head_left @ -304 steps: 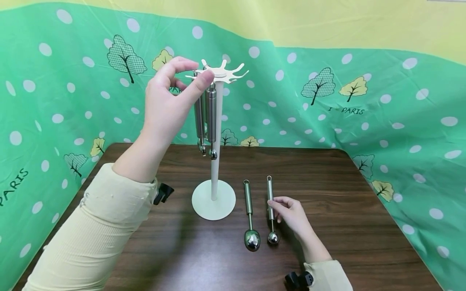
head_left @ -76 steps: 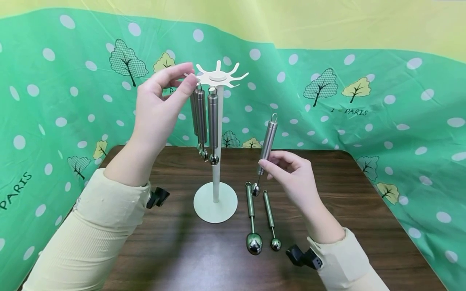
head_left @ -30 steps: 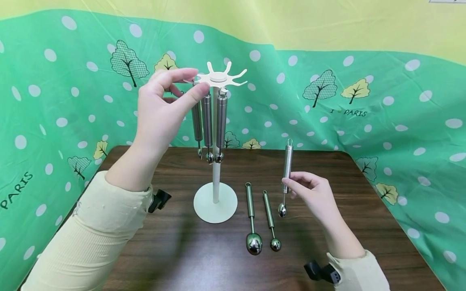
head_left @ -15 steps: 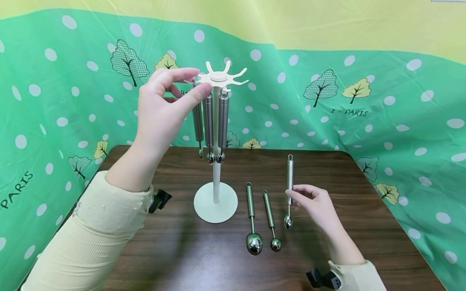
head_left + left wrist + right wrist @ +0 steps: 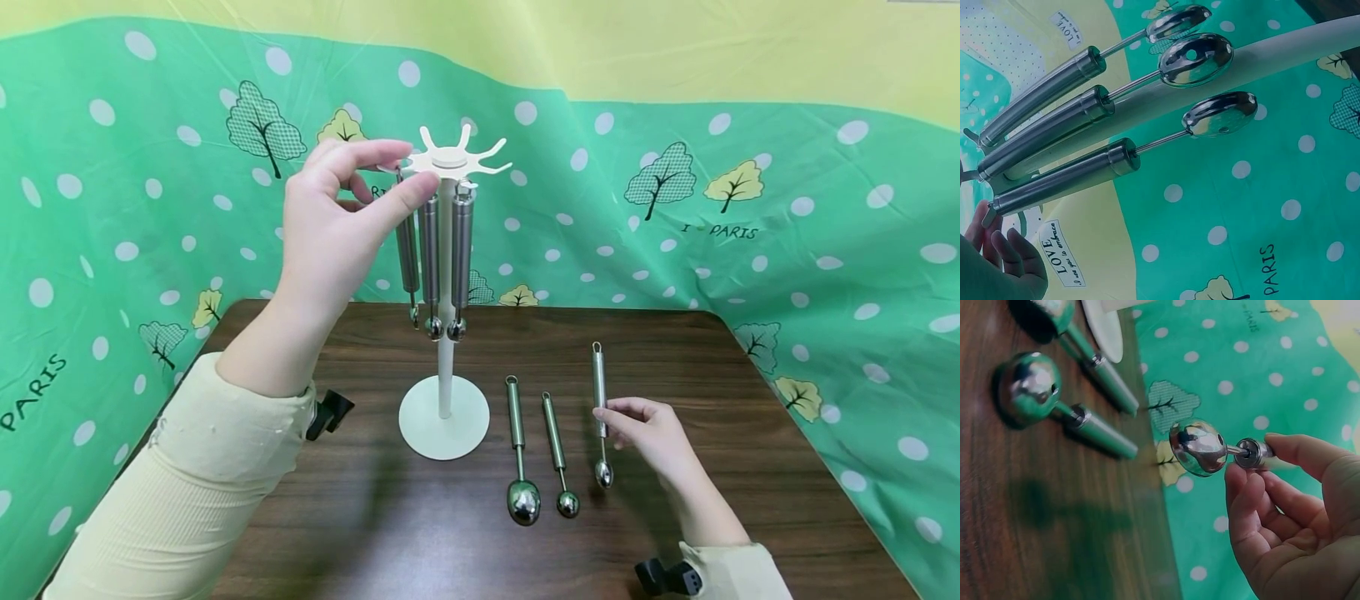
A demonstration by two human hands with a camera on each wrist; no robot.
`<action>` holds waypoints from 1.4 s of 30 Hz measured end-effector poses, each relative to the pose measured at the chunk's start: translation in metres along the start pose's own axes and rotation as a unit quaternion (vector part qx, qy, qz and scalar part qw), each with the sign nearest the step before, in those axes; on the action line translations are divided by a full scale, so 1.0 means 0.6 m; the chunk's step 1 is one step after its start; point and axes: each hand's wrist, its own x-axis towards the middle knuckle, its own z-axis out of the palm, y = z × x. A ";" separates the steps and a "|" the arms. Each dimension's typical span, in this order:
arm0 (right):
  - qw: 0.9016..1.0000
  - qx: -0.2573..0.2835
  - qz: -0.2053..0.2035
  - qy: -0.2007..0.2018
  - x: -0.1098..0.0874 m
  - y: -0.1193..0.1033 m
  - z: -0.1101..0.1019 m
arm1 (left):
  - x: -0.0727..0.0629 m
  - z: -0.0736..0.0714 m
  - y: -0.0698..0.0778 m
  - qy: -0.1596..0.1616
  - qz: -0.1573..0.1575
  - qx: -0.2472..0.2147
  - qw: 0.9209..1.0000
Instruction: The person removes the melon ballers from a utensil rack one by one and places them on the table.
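Note:
A white hanging rack [image 5: 445,367] with curved hook arms stands on a round base. Three metal melon ballers [image 5: 462,250] hang from its near and left hooks; their bowls show clearly in the left wrist view. At the top left, my left hand [image 5: 330,217] pinches a hook arm beside one hanging handle [image 5: 1066,178]. My right hand [image 5: 660,437] grips another melon baller [image 5: 599,379] by its handle between thumb and fingers, upright, bowl downward. In the right wrist view its bowl [image 5: 1199,447] is apart from the tabletop.
Two more scoops lie on the brown wooden table [image 5: 360,517]: a larger one [image 5: 523,502] and a smaller one [image 5: 567,503], side by side, right of the rack base. A green patterned cloth [image 5: 795,183] hangs behind the table.
Since 2.5 s ago the rack has turned, its hanging melon ballers shifting right. My right hand has carried its melon baller right, then down toward the table. My left hand has barely moved lately.

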 end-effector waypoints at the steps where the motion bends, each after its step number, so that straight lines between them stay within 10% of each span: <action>1: 1.000 -0.002 0.004 -0.002 0.001 0.005 0.000 | 0.000 0.000 0.000 0.000 0.000 0.001 1.000; 42: 0.996 -0.047 0.048 -0.059 0.034 0.090 0.018 | 0.001 0.004 0.003 0.002 0.005 0.005 1.000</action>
